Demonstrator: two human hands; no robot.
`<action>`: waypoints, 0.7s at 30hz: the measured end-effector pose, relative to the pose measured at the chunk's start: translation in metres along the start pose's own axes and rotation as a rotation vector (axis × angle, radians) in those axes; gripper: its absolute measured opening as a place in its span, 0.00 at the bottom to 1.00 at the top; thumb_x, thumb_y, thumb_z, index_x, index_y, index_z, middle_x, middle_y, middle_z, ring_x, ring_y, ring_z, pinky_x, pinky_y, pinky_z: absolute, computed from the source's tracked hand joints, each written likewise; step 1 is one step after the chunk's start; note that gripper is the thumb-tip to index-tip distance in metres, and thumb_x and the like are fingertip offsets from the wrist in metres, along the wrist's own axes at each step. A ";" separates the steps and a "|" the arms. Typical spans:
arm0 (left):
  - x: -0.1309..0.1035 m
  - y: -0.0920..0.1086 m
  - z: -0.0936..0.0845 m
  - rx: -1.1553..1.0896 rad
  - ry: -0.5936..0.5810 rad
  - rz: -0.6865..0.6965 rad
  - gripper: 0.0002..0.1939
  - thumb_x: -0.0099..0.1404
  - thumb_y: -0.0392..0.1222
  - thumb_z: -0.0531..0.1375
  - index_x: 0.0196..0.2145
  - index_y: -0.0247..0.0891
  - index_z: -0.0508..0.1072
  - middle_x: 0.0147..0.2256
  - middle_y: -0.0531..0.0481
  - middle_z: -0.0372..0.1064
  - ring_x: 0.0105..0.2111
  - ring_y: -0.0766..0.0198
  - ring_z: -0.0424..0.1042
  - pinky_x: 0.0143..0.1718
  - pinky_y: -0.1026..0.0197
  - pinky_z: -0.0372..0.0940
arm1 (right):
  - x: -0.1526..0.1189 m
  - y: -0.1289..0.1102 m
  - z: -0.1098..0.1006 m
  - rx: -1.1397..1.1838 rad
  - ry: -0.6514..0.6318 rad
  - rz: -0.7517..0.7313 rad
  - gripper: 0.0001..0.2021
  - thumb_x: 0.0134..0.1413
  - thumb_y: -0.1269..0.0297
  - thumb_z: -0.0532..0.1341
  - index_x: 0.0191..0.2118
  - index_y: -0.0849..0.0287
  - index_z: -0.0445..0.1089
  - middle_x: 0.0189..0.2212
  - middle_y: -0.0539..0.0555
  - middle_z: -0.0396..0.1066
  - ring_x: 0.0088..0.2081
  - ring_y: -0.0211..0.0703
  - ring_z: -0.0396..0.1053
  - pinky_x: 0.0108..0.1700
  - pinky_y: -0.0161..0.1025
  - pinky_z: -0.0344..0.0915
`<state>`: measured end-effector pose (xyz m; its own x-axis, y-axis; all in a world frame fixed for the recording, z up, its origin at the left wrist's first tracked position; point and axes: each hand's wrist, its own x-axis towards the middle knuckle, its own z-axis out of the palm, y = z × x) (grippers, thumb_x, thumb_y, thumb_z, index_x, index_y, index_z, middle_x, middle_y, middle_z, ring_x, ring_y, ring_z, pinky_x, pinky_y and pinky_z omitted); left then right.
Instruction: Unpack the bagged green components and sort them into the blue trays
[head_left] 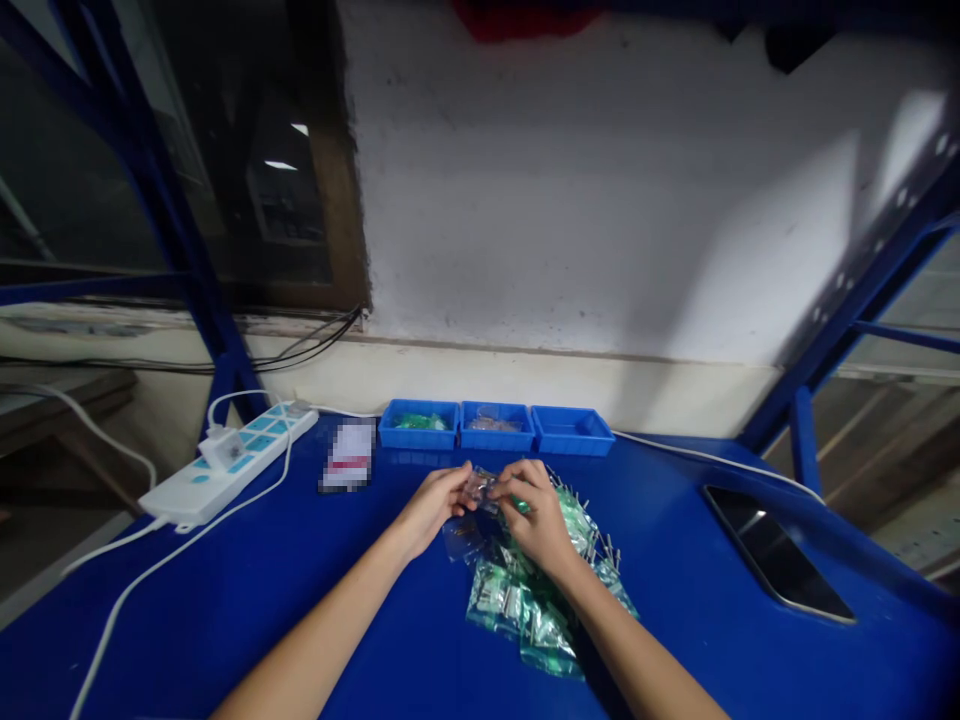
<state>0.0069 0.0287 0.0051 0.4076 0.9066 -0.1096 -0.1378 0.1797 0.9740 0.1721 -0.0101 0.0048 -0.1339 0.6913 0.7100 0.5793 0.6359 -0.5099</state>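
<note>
Between my two hands is a small clear plastic bag [480, 487], its contents too small to make out. My left hand [435, 508] pinches its left side with thumb and fingers. On the right side, the bent fingers of my right hand [531, 505] grip the same bag. Below them lies a pile of green-tinted plastic packets [551, 625] holding pale, rod-like pieces, partly hidden by my right hand and forearm. Another clear bag [463, 538] rests on the blue table just under my left hand.
Three blue bins stand along the back: the left bin [418, 440] holds green packets, the middle bin [496, 441] clear ones, beside a right bin [574, 443]. A white power strip [225, 470] with cables lies left, near a blurred card [349, 455]. A phone [776, 552] lies right.
</note>
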 end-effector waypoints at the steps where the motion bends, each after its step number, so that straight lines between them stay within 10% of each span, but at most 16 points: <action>1: 0.000 0.000 0.000 0.037 0.032 0.024 0.20 0.55 0.54 0.60 0.34 0.32 0.73 0.27 0.49 0.69 0.24 0.69 0.65 0.25 0.67 0.53 | 0.000 0.000 0.000 -0.003 -0.007 -0.004 0.15 0.46 0.81 0.54 0.28 0.54 0.72 0.34 0.53 0.66 0.40 0.46 0.61 0.41 0.44 0.60; 6: 0.000 0.001 0.003 0.200 0.150 0.165 0.15 0.55 0.47 0.60 0.34 0.32 0.73 0.26 0.51 0.68 0.24 0.69 0.63 0.26 0.66 0.55 | 0.001 -0.001 0.001 0.024 0.041 0.169 0.12 0.47 0.76 0.55 0.35 0.55 0.71 0.38 0.55 0.68 0.43 0.49 0.63 0.45 0.47 0.62; 11: -0.001 -0.001 0.006 0.292 0.112 0.234 0.15 0.57 0.48 0.59 0.34 0.32 0.73 0.28 0.48 0.71 0.26 0.65 0.66 0.30 0.64 0.60 | 0.004 0.002 0.005 0.327 0.034 0.442 0.14 0.52 0.61 0.58 0.44 0.60 0.66 0.27 0.52 0.70 0.26 0.40 0.67 0.27 0.35 0.64; 21: -0.006 -0.004 0.010 0.688 0.022 0.356 0.07 0.58 0.41 0.56 0.30 0.35 0.71 0.23 0.52 0.68 0.25 0.66 0.67 0.28 0.66 0.58 | 0.000 -0.001 0.003 0.086 -0.141 0.194 0.08 0.53 0.71 0.54 0.39 0.57 0.66 0.27 0.51 0.72 0.28 0.40 0.69 0.30 0.34 0.61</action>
<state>0.0140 0.0185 0.0043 0.4249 0.8740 0.2359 0.3380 -0.3949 0.8543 0.1690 -0.0094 0.0036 -0.1416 0.8403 0.5233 0.5353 0.5096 -0.6736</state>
